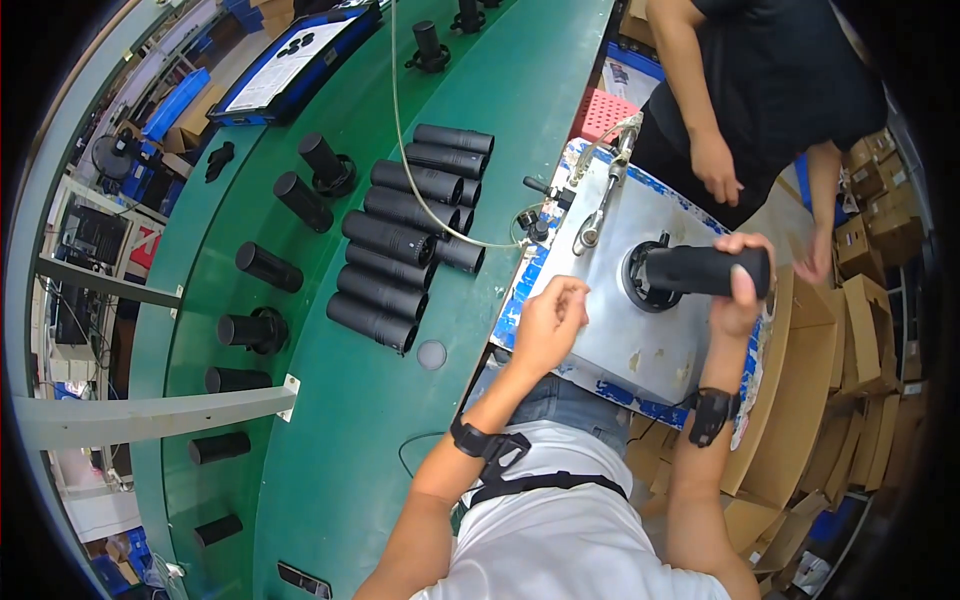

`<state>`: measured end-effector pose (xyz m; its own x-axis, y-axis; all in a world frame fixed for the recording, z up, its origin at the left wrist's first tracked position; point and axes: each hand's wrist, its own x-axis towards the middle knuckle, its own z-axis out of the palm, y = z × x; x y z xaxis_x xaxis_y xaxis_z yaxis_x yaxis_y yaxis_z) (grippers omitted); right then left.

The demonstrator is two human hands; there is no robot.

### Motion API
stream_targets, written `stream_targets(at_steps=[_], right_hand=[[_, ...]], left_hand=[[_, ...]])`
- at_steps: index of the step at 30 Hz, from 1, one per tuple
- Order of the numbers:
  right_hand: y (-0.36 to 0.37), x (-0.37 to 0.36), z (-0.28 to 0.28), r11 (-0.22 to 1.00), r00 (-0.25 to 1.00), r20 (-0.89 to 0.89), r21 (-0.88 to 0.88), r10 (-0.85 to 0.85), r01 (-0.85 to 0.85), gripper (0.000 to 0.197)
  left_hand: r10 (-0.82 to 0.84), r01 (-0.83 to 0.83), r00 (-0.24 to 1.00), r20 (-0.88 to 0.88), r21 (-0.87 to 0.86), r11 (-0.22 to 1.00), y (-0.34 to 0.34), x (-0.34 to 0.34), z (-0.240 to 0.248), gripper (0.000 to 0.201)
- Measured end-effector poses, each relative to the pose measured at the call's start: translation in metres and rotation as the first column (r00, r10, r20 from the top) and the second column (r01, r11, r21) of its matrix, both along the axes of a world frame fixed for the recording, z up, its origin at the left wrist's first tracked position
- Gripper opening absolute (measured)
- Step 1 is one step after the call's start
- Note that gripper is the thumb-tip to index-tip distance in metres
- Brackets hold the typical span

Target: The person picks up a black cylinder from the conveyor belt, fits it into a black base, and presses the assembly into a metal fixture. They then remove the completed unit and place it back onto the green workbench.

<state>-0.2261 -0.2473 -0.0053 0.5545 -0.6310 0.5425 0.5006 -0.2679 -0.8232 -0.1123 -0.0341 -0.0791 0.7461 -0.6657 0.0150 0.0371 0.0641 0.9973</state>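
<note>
My right hand (740, 285) is wrapped around the top end of a black cylinder (692, 271). The cylinder's lower end meets a round black base (640, 290) on a metal work plate (610, 335). To the left of that base, my left hand (550, 322) hovers over the plate's near left edge, fingers curled in and nothing seen in them. A metal toggle clamp (592, 228) with a long rod is fixed at the far side of the plate, and the cylinder stands apart from it.
Several black tubes (385, 235) lie stacked on the green table (340, 430), beside a grey disc (431, 354). More black cylinders (268, 266) line the left channel. A thin hose (402, 130) hangs across. Another person (770, 100) stands at far right; open cardboard boxes (800, 390) are right.
</note>
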Motion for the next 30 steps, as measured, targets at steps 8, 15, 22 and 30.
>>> stream_targets(at_steps=[8,15,22,30], right_hand=[[0.033,0.027,-0.003,0.943,0.927,-0.325,-0.325,-0.189,0.079,0.032],[0.049,0.057,-0.050,0.774,0.769,-0.162,-0.294,-0.618,0.560,0.029],[0.011,0.040,-0.026,0.996,0.912,-0.402,-0.011,0.081,-0.093,0.041],[0.000,0.028,-0.056,0.988,0.940,-0.340,-0.152,-0.014,-0.041,0.036]], left_hand=[[0.063,-0.063,0.919,0.390,-0.012,0.998,0.000,-0.008,-0.005,0.006],[0.068,-0.062,0.921,0.383,-0.027,0.998,-0.002,-0.005,-0.003,0.004],[0.027,-0.016,0.949,0.316,-0.039,0.999,0.001,0.001,-0.003,0.007],[0.187,-0.152,0.946,0.264,-0.146,0.977,0.007,0.066,0.016,0.007]])
